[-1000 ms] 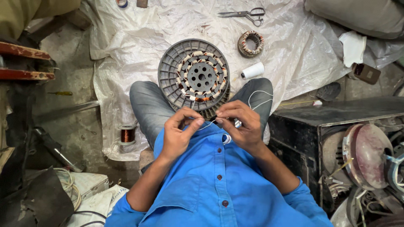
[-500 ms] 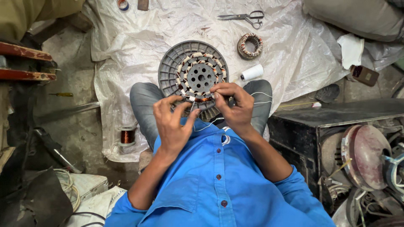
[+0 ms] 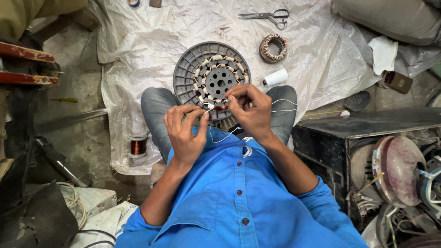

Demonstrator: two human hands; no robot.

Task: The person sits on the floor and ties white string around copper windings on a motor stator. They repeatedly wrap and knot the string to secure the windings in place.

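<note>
White plastic sheet (image 3: 151,55) underneath; hands pinching white thread (image 3: 220,138) at grey stator disc (image 3: 188,69).

There is one view only, from a camera on the seated person's head, looking almost straight down along the blue shirt (image 3: 229,202) to the lap. It sits close above the grey round motor stator (image 3: 212,81), which lies near frame centre. Beyond the stator a white plastic sheet (image 3: 151,41) covers the floor; a black metal case (image 3: 363,133) stands right of it.
</note>
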